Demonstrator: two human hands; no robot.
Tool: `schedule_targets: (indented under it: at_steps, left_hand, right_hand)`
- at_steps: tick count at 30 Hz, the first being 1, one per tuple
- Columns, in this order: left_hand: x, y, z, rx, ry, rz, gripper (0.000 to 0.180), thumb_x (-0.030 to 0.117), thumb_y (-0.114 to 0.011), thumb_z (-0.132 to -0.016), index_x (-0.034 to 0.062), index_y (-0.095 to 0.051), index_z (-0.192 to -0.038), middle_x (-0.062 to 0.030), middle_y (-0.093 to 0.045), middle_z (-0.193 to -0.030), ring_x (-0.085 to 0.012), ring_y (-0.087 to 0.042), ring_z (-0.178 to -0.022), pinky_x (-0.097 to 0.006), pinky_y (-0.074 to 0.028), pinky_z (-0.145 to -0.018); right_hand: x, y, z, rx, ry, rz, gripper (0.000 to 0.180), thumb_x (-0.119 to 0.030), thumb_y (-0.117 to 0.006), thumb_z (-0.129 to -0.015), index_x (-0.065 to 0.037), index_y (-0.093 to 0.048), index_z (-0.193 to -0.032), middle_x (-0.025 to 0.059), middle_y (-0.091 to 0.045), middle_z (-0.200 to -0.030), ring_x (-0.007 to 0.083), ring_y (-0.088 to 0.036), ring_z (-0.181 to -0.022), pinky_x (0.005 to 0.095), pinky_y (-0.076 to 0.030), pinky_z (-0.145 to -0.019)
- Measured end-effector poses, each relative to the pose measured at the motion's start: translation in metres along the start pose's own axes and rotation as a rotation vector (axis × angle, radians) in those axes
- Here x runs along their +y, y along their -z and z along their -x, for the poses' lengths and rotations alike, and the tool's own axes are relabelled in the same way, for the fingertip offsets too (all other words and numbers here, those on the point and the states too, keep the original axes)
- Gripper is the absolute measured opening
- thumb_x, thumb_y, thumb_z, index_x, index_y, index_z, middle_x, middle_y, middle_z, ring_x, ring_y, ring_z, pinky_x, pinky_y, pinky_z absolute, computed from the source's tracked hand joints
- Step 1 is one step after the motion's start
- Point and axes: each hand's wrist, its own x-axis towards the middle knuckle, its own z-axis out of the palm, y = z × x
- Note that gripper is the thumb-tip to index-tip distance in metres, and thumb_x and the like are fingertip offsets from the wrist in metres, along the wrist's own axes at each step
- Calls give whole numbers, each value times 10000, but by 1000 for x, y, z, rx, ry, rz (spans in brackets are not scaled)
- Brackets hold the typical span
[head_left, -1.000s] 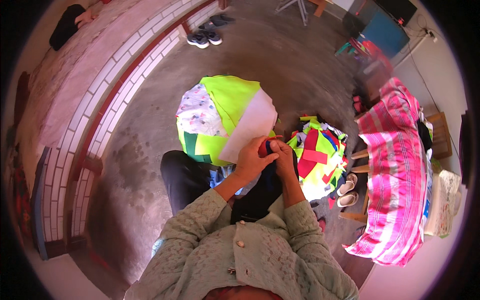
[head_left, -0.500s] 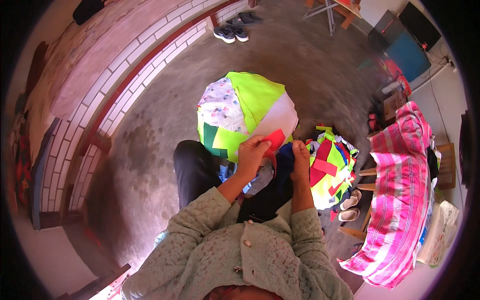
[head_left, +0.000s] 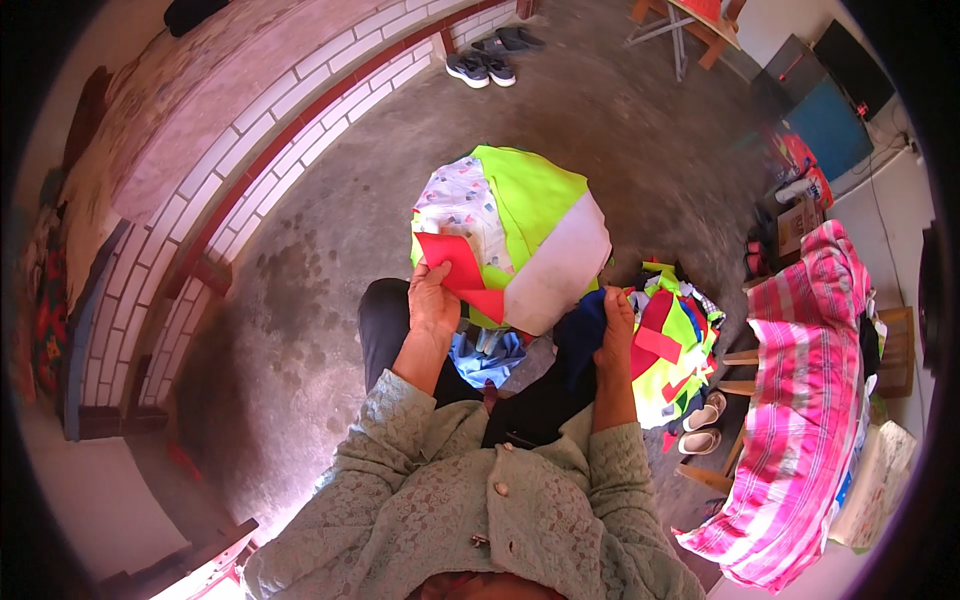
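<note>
My left hand (head_left: 432, 305) pinches a red cloth strip (head_left: 462, 275), bent at an angle, over the near left part of a round surface covered with cloth pieces. On that surface lie a white patterned piece (head_left: 460, 205), a lime piece (head_left: 535, 195) and a pale piece (head_left: 555, 265). To the right, my right hand (head_left: 616, 335) is closed on a dark blue cloth piece (head_left: 582, 335), which hangs over my dark-trousered leg. What supports the round surface is hidden.
Beside my right hand sits a heap of coloured cloth scraps (head_left: 675, 335). Light blue cloth (head_left: 487, 358) shows between my legs. Slippers (head_left: 702, 425) lie near a seat covered in pink checked cloth (head_left: 790, 400). Dark shoes (head_left: 480, 68) stand by a white-brick ledge (head_left: 250, 130).
My left hand has moved left with the red strip, from beside my right hand to the round surface's left part. My right hand still holds the dark blue cloth.
</note>
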Motion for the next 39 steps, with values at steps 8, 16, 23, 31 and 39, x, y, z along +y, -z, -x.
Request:
schedule_targets:
  at_steps: [8,16,23,31,39]
  left_hand:
    - [6,-28,11,-5,35,133,405,-33,-451,-877,134,-477,-1246,-53,-556,-1197,-240,-541,-1104,-437,-447,-953]
    - [-7,-17,16,-4,-24,28,604,-117,-438,-822,187,-373,-1340,-57,-480,-1291,-266,-481,-1184,-489,-403,-992]
    - [2,-39,32,-163,-45,30,673,-134,-464,-800,200,-338,-1370,-57,-464,-1306,-270,-460,-1205,-499,-394,-999]
    - [-24,-30,37,-76,33,61,753,-168,-482,-794,230,-273,-1397,-58,-458,-1304,-241,-498,-1151,-459,-442,-960]
    - [-23,-15,21,-48,29,33,565,-138,-531,-778,114,-398,-1266,-80,-517,-1205,-250,-529,-1107,-448,-459,-929]
  right_hand:
    - [0,0,0,23,-14,21,136,-235,-558,-922,-107,-576,-879,-35,-566,-761,62,-538,-655,207,-458,-596]
    - [-3,-4,3,13,-30,36,138,-238,-565,-916,-106,-574,-875,-30,-572,-771,65,-545,-659,212,-465,-589]
    - [-1,-2,0,-1,-17,28,134,-231,-573,-911,-105,-570,-867,-36,-568,-762,56,-540,-649,204,-454,-574]
    - [2,6,-2,-25,-37,22,142,-232,-547,-926,-95,-565,-891,-2,-594,-764,83,-580,-649,229,-492,-600]
    - [1,1,-1,-7,-30,15,128,-221,-560,-919,-97,-578,-894,-9,-606,-762,72,-578,-644,219,-488,-594]
